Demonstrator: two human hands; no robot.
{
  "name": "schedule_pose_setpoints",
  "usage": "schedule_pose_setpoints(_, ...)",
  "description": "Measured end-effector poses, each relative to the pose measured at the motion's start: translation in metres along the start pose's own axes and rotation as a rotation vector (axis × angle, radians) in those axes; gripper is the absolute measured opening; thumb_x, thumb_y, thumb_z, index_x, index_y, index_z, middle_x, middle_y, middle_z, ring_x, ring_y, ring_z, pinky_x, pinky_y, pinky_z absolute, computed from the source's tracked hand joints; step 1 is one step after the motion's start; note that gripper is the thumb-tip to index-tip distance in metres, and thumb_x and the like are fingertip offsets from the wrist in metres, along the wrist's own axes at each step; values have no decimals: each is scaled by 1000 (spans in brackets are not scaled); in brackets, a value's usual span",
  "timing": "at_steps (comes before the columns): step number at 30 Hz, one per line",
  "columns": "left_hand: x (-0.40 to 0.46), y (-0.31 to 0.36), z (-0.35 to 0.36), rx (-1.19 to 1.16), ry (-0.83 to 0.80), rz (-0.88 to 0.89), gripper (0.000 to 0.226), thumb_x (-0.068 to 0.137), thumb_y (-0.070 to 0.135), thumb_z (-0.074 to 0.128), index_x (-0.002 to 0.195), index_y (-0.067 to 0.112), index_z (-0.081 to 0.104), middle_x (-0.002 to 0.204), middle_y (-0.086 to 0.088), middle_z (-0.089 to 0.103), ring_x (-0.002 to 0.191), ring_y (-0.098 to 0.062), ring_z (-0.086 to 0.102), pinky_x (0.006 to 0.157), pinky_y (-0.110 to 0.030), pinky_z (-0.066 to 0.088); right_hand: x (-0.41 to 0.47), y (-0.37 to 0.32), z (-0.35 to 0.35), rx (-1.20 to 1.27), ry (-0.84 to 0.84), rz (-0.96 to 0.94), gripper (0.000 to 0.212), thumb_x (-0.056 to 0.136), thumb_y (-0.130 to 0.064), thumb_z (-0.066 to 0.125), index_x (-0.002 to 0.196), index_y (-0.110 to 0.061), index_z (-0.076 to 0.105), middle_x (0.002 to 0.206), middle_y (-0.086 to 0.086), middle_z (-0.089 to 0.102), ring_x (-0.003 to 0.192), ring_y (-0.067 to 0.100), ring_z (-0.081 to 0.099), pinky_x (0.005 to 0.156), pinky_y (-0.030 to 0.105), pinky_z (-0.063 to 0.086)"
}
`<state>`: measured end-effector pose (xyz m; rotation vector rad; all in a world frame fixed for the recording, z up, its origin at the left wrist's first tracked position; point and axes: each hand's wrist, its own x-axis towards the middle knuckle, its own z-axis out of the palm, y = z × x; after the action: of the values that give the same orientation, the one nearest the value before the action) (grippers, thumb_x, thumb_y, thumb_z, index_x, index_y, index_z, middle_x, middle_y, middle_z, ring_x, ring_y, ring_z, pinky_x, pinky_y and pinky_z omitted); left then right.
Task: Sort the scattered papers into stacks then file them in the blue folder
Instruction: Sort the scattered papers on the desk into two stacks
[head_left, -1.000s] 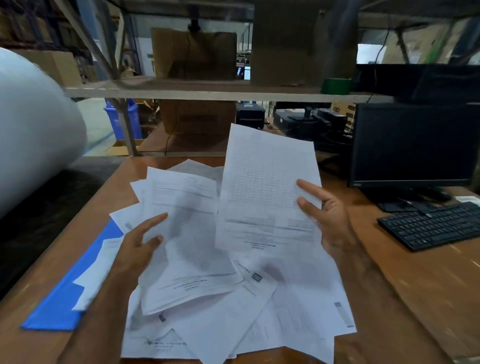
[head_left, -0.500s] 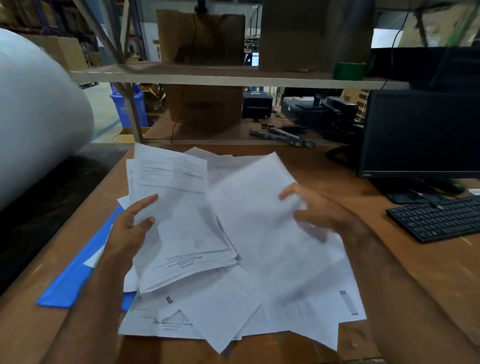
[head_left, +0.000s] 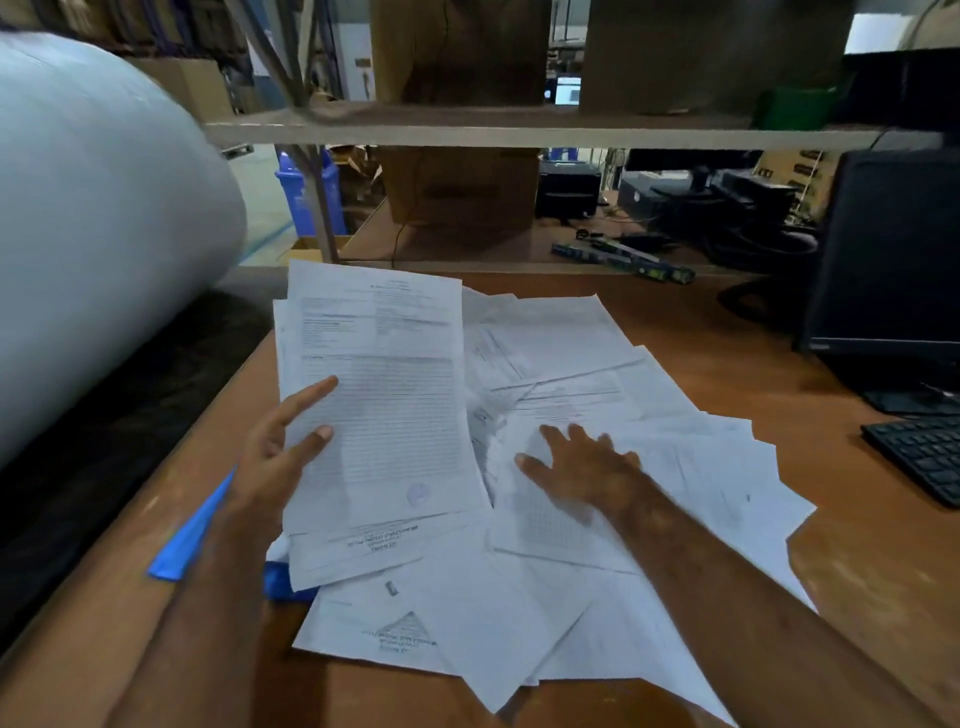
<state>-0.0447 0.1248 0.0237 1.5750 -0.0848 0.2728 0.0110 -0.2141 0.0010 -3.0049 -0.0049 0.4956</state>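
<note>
The left hand (head_left: 280, 457) is clamped on the near left edge of a small stack of sheets (head_left: 374, 410), thumb on top and the rest of the hand behind it, lifting the stack off the desk (head_left: 701, 317). Right of that stack the right hand (head_left: 582, 467) lies flat and spread on the loose papers (head_left: 649, 499), gripping nothing. These fan out over the desk from beside the stack toward the keyboard (head_left: 919, 457), overlapping every way. The blue folder (head_left: 187, 535) pokes out just left of the stack, mostly buried under it and the left arm.

The paper looks light, thin and floppy – sheets will likely slide on each other and bend if held by one corner. Better to pinch an edge near its middle, or press down and drag a sheet clear first – one at a time, since they cling together
</note>
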Motion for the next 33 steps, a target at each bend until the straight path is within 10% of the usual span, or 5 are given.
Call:
schedule_pose_setpoints(6,9,-3,-11,-33,-37,-20,47,97,1,59,138,23,63,143,3,60,128,-24,60,95,-37,58,-11,25,10,164,-26,-323,51,97,-38,54,144,-49,40,167,-22,13,156,8,1,119,63,-4)
schedule_pose_setpoints(14,14,-7,3,-56,20,-23,46,97,-2,58,130,28,66,142,1,59,122,-24,61,78,-23,61,-36,49,22,438,118,-456,23,66,-37,46,72,-53,62,119,-28,60,125,-17,46,114,41,32)
schedule_pose_setpoints(17,9,-6,14,-55,36,-42,45,97,0,60,124,35,69,140,4,58,119,-21,61,74,-22,60,-43,64,8,367,370,-158,20,79,-41,61,98,-45,61,127,-15,57,123,12,55,103,43,42)
schedule_pose_setpoints(21,6,-13,22,-36,50,-44,46,96,3,63,123,39,71,143,10,58,129,-20,56,99,-38,53,-53,95,-2,244,270,334,85,79,-76,62,145,-32,32,153,8,34,132,38,48,102,51,44)
schedule_pose_setpoints(33,-5,-10,50,19,0,-89,49,96,0,63,126,38,70,141,11,59,129,-19,55,99,-31,47,-36,123,7,721,455,180,78,63,-35,96,131,-33,58,138,10,49,123,31,55,101,40,54)
